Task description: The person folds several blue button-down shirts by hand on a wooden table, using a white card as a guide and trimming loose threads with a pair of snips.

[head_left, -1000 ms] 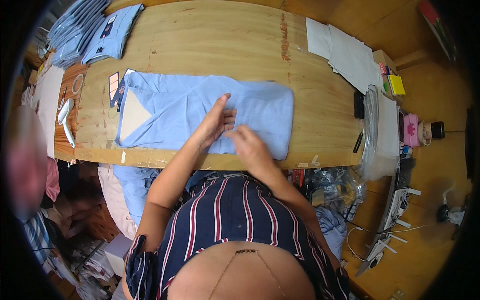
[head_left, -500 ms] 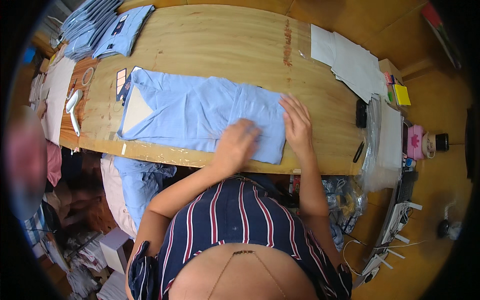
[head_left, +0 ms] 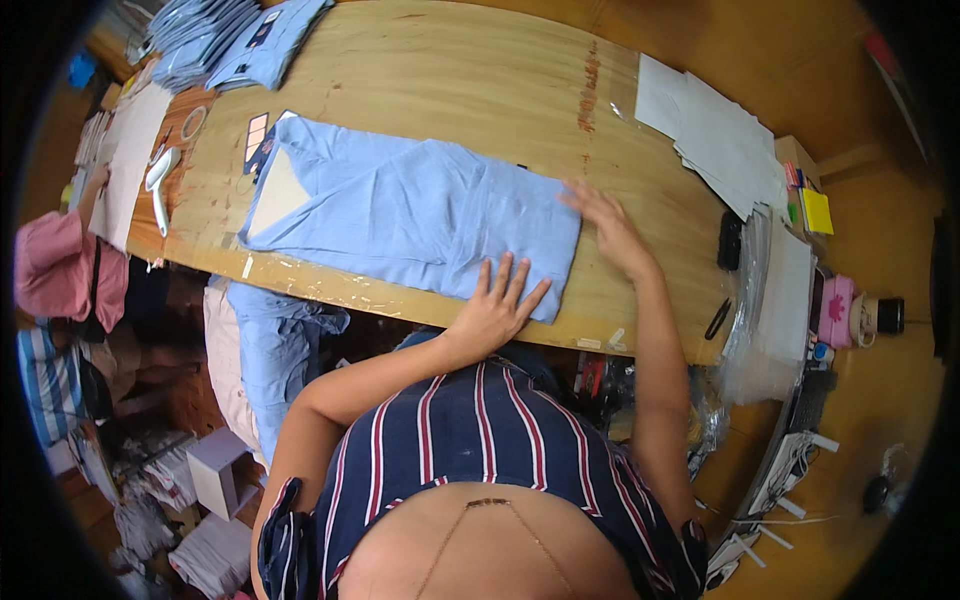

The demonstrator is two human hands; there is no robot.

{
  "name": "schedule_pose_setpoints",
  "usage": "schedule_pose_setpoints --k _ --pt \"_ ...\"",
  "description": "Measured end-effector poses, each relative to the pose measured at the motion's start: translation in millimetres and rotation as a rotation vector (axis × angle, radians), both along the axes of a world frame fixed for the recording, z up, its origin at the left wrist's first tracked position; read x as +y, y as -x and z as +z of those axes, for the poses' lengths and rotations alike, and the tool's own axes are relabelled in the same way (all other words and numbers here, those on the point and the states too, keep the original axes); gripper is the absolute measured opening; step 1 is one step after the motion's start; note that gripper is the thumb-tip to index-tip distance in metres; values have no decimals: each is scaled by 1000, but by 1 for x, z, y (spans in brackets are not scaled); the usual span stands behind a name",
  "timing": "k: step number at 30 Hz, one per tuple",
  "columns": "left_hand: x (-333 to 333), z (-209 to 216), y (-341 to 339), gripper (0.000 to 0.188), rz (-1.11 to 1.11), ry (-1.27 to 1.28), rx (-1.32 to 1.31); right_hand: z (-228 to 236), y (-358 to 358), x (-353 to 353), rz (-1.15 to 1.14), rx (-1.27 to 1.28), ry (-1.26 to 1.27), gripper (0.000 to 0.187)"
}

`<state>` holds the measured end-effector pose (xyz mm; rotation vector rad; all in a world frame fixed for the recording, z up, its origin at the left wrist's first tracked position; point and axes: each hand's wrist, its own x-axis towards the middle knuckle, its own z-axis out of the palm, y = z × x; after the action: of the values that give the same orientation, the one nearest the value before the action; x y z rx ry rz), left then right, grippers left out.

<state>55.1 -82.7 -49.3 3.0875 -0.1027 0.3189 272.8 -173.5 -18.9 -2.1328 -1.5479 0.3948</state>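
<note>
A light blue shirt (head_left: 400, 210) lies folded into a long flat shape along the table's near side. At its left end a pale cardboard sheet (head_left: 278, 202) shows through the opening, and a dark and pale tag (head_left: 258, 145) pokes out beyond the far left corner. My left hand (head_left: 497, 303) rests flat on the near right part of the cloth, fingers spread. Over by the right end, my right hand (head_left: 612, 228) is open, its fingertips at the shirt's far right corner. Neither hand grips anything.
Folded blue shirts (head_left: 215, 45) are stacked at the far left. A white handheld tool (head_left: 160, 190) and a tape ring (head_left: 194, 123) lie nearer. White sheets (head_left: 705, 140) and clear plastic sleeves (head_left: 755, 300) lie at right. Another person in a pink top (head_left: 65, 265) is at left.
My left hand, blurred before, has slid right and toward me and now lies still with fingers spread. My right hand's fingers have spread at the shirt's corner. The view has shifted slightly.
</note>
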Motion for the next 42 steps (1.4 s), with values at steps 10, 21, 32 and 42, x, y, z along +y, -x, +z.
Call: schedule_pose_setpoints --k 10,21,32,42 --pt "33 68 6 27 172 1234 -116 -24 -24 -22 -80 627 -307 29" --pt "99 -13 95 38 1095 1488 -777 -31 29 206 -76 652 9 25" --pt "131 -27 95 29 1180 1251 -674 -52 20 204 -222 1059 74 30" --pt "142 -17 89 27 1066 1354 -590 -55 23 186 -276 1065 -55 35"
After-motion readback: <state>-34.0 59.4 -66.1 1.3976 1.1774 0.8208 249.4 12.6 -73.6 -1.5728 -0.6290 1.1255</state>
